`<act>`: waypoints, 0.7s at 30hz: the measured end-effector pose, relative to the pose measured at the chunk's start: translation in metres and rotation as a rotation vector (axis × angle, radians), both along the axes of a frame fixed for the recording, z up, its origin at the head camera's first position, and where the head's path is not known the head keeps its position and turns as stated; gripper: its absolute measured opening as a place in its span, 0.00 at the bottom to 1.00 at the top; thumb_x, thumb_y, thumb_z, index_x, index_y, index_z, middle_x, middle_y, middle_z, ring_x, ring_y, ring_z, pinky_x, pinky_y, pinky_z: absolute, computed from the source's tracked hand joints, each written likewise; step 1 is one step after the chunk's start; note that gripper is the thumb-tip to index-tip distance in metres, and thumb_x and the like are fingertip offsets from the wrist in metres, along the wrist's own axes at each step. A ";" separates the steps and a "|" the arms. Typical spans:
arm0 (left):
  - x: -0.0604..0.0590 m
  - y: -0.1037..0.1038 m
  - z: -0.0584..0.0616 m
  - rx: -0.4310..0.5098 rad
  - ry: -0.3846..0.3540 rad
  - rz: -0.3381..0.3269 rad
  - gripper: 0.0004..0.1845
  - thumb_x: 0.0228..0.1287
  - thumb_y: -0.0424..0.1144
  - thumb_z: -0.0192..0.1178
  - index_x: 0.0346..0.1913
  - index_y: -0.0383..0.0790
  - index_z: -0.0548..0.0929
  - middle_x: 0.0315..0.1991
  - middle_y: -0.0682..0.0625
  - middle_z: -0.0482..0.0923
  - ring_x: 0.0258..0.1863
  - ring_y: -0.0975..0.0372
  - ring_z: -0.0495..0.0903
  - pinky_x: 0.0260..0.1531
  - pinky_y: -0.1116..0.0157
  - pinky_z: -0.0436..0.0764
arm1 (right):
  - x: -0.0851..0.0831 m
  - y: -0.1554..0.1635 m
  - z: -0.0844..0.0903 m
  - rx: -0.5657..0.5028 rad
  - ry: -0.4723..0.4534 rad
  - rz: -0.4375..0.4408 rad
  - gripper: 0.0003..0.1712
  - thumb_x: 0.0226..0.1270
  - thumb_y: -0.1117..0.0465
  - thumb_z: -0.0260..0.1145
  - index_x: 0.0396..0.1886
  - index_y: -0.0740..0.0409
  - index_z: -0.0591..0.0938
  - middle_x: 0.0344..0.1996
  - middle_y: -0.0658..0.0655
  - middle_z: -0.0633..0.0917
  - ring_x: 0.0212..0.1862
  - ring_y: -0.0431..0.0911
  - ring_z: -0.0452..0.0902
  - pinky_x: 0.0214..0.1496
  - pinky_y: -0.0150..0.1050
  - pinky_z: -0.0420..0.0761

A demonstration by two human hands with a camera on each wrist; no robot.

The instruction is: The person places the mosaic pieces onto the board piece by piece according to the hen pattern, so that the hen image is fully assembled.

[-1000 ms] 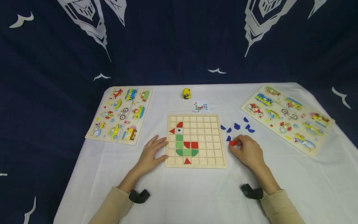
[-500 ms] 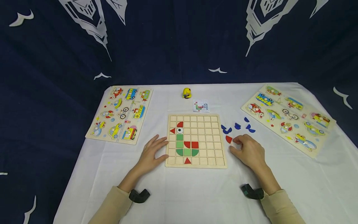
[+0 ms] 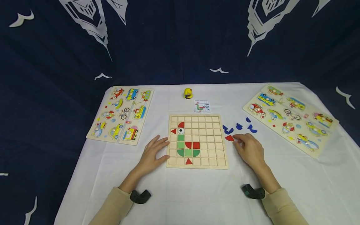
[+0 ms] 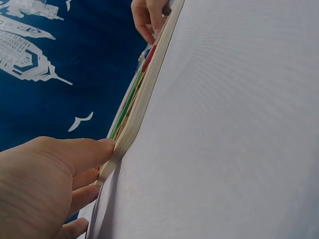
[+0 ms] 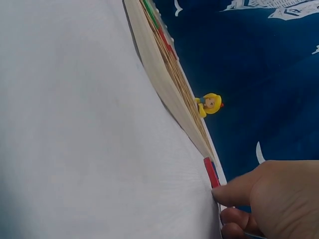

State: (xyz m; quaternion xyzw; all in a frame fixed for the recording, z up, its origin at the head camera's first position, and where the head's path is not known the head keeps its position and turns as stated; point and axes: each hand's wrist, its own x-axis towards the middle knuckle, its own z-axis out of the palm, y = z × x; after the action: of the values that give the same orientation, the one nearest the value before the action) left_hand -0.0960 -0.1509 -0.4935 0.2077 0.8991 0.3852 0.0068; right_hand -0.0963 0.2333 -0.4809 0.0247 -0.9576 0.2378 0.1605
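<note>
Our right hand (image 3: 248, 150) touches a red piece (image 3: 229, 138) with near-straight fingers, while our left hand (image 3: 152, 154) rests flat against the board (image 3: 197, 165).

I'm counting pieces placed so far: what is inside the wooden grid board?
In the grid board sit red pieces, green pieces and one black-and-white eye piece, all in its left half. The left hand rests against its left edge, covering no cells.
</note>
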 end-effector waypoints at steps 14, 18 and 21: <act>0.001 0.000 -0.002 -0.007 -0.011 0.002 0.29 0.57 0.38 0.69 0.63 0.39 0.77 0.70 0.46 0.69 0.76 0.47 0.52 0.71 0.40 0.50 | -0.019 -0.003 0.013 0.004 -0.155 0.145 0.14 0.55 0.65 0.74 0.43 0.62 0.86 0.29 0.57 0.79 0.27 0.46 0.68 0.25 0.35 0.63; 0.001 0.000 -0.002 -0.010 -0.009 0.004 0.29 0.57 0.38 0.69 0.63 0.39 0.77 0.70 0.46 0.69 0.76 0.48 0.52 0.71 0.40 0.50 | -0.021 0.001 0.014 0.009 -0.153 0.174 0.13 0.56 0.63 0.74 0.41 0.62 0.86 0.28 0.55 0.78 0.27 0.45 0.68 0.26 0.35 0.64; 0.000 0.000 -0.002 -0.012 -0.002 0.005 0.29 0.57 0.38 0.69 0.63 0.40 0.77 0.70 0.47 0.70 0.76 0.48 0.52 0.71 0.40 0.51 | -0.023 0.004 0.013 0.006 -0.101 0.174 0.13 0.56 0.62 0.74 0.39 0.63 0.86 0.28 0.56 0.79 0.28 0.45 0.70 0.26 0.35 0.66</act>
State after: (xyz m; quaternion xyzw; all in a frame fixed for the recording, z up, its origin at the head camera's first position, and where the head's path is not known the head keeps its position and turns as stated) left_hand -0.0957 -0.1509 -0.4955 0.2051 0.9018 0.3802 0.0080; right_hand -0.1192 0.2370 -0.4681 0.0961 -0.9594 0.2490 0.0906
